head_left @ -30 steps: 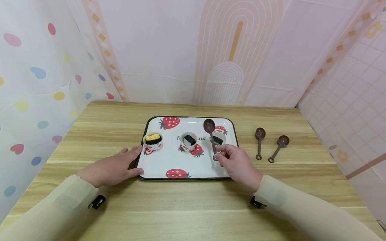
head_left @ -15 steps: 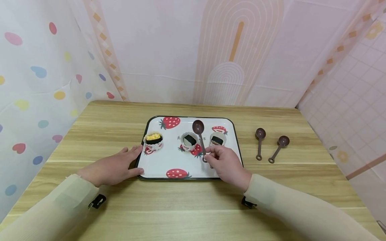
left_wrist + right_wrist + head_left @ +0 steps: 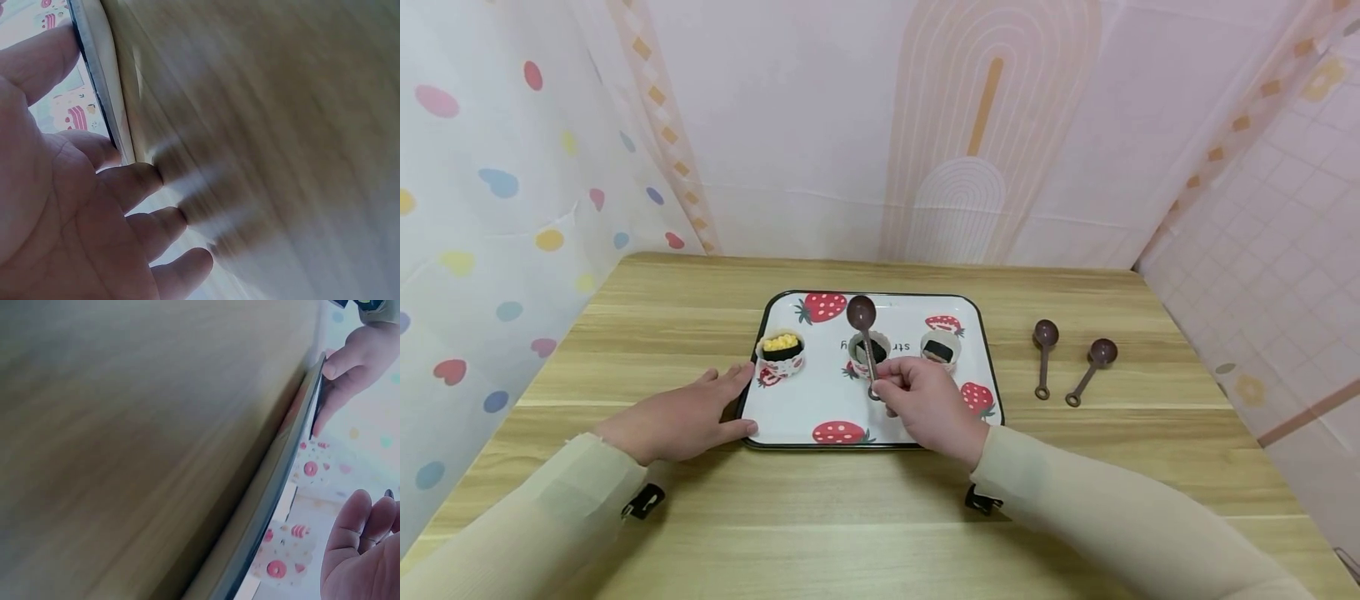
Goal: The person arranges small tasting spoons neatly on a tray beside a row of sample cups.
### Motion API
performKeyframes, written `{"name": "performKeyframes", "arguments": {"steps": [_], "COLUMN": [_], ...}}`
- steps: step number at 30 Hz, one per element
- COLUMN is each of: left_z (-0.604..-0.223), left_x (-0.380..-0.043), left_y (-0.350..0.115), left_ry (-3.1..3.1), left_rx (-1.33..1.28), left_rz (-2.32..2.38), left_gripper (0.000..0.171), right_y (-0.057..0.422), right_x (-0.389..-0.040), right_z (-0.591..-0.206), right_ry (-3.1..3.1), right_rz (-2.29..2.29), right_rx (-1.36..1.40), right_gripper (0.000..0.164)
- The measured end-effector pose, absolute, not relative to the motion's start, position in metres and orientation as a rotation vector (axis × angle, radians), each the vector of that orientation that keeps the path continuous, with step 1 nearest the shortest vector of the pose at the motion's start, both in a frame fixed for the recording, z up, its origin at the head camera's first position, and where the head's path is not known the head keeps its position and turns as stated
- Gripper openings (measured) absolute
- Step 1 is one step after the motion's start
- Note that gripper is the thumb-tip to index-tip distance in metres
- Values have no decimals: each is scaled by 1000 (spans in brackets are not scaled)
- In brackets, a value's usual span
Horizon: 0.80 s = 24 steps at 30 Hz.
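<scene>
My right hand (image 3: pixel 934 408) pinches the handle of a dark brown measuring spoon (image 3: pixel 861 314), its bowl pointing away over the white strawberry tray (image 3: pixel 820 408). The spoon overlaps the middle paper cup (image 3: pixel 859 367), which holds a piece of sushi wrapped in black seaweed. At the tray's left edge my left hand (image 3: pixel 681 415) rests with fingers spread; in the left wrist view its thumb and fingertips (image 3: pixel 140 178) touch the rim and table. Beside it on the tray stands a cup (image 3: pixel 784 367) with yellow-topped sushi (image 3: pixel 782 343). Another cup (image 3: pixel 951 340) with seaweed-wrapped sushi stands to the right.
Two more brown measuring spoons, one nearer (image 3: pixel 1045 335) the tray and one farther right (image 3: pixel 1102 353), lie on the wooden table (image 3: pixel 865 517). Patterned cloth (image 3: pixel 790 125) hangs along the back and both sides.
My right hand has carried the measuring spoon leftward, from over the right cup to over the middle cup. My left hand has stayed at the tray's left edge.
</scene>
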State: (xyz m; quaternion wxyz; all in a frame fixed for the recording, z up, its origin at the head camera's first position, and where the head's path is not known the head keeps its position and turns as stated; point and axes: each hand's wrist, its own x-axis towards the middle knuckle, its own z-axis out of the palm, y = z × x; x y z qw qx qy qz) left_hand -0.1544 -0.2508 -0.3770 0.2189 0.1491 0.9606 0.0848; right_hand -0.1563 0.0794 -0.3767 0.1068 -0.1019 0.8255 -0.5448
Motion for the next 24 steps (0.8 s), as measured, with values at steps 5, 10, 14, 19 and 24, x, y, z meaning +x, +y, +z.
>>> {"name": "performKeyframes", "arguments": {"steps": [5, 10, 14, 19, 24], "left_z": [-379, -379, -378, -378, -377], "left_x": [-154, -155, -156, -157, -157], "left_y": [-252, -251, -251, -251, -250], "left_ry": [2653, 2650, 2642, 2643, 2641], "left_rx": [404, 404, 398, 402, 407], "left_rz": [246, 245, 238, 222, 217], "left_gripper": [104, 104, 104, 104, 105], "right_y": [62, 47, 39, 31, 25], "right_x": [-157, -159, -159, -159, -160], "right_z": [-379, -385, -387, -387, -390], "right_ry": [2375, 2294, 2247, 2225, 2226], "right_rz": [-1659, -1710, -1725, -1717, -1702], "right_rx": [-326, -241, -165, -118, -81], "right_gripper": [19, 20, 21, 20, 17]}}
